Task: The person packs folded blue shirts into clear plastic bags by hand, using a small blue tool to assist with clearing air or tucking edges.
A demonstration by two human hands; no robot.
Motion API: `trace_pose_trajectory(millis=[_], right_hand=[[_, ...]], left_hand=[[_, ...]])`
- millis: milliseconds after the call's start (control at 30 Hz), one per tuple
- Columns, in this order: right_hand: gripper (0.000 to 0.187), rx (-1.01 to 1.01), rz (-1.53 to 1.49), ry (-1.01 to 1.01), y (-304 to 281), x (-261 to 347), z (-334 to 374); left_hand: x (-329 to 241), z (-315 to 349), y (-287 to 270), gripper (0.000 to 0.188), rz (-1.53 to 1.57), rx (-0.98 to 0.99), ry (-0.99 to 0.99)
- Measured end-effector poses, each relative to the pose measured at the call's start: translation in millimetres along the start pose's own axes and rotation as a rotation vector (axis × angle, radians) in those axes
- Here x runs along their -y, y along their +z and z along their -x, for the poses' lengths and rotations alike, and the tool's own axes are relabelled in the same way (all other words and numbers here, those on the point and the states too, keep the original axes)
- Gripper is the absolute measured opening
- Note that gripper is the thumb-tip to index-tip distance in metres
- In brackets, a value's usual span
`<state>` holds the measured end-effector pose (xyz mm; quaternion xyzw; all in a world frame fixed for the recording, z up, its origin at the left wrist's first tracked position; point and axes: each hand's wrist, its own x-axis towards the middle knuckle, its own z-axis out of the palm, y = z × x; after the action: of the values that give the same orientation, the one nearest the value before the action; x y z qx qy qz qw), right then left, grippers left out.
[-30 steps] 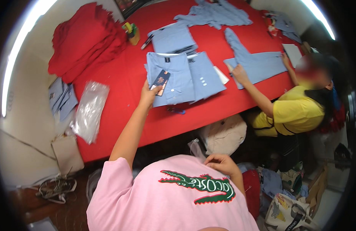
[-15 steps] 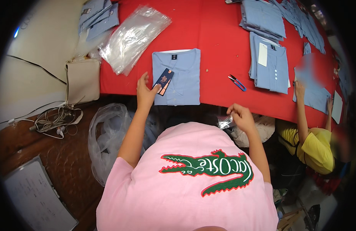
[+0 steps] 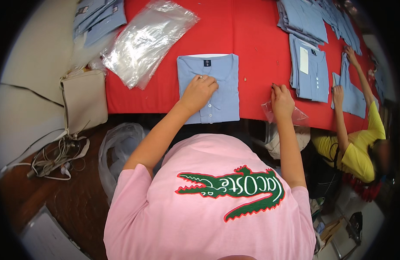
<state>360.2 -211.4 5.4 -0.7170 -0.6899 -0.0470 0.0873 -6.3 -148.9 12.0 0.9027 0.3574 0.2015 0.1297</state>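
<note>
A folded light-blue shirt (image 3: 224, 93) with a buttoned placket lies in front of me on the red table. My left hand (image 3: 201, 92) rests on its chest, fingers curled together; the dark hang tag is hidden beneath it. A thin string runs from the neck label toward those fingers. Right of the shirt, at the table's front edge, my right hand (image 3: 282, 103) is closed. A small clear plastic bag (image 3: 300, 117) sticks out from under its palm. The dark tip of the thread snips (image 3: 273, 85) shows at its fingertips; the rest is covered.
Clear plastic bags (image 3: 150, 43) lie at the back left, near folded blue shirts (image 3: 100, 17). More folded shirts (image 3: 309, 73) are stacked at right. Beyond them a person in yellow (image 3: 358, 147) handles a blue garment (image 3: 350, 97). A beige bag (image 3: 84, 102) hangs by the table's left side.
My left hand has moved right from the hang tag's edge onto the shirt's chest, covering the tag. My right hand has risen to the table edge, over the snips. The co-worker's far arm has reached out.
</note>
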Motion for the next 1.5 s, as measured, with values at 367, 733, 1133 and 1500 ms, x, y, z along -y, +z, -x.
trace_pose_trajectory(millis=[367, 733, 1133, 1500], right_hand=[[0.028, 0.086, -0.007, 0.245, -6, 6, 2], [0.047, 0.624, -0.52, 0.066, -67, 172, -40], [0.043, 0.524, -0.465, 0.015, -40, 169, -31], [0.052, 0.105, -0.218, 0.367, -30, 48, -58]], left_hand=[[30, -10, -22, 0.017, 0.744, 0.061, -0.503], [38, -26, -30, 0.009, 0.584, 0.105, -0.3], [40, -22, -33, 0.011, 0.513, -0.015, -0.233], [27, 144, -135, 0.026, 0.127, 0.966, -0.746]])
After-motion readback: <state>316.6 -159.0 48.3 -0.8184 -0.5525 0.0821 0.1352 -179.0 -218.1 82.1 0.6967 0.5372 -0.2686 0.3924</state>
